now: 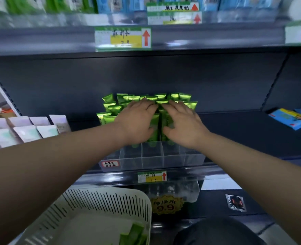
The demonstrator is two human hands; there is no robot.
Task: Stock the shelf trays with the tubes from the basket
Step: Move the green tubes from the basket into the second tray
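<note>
Several green tubes point(110, 105) stand upright, crimped ends up, in a clear divided shelf tray point(174, 160) on the middle shelf. My left hand point(137, 119) lies on the tubes left of centre, fingers fairly straight and reaching toward the back rows. Beside it, my right hand point(183, 121) rests on the tubes with fingers spread, its thumb against a front tube. The tray's front compartments hold nothing. A white slotted basket point(100, 206) sits at the lower left, with a few green tubes point(133, 234) lying in its bottom.
Pale lilac tubes point(27, 129) fill a tray to the left. Blue packets point(293, 119) lie at the right of the same shelf. Price labels point(123, 38) hang on the shelf edges above and below. A yellow 9.9 sign point(167, 204) is on the lower shelf.
</note>
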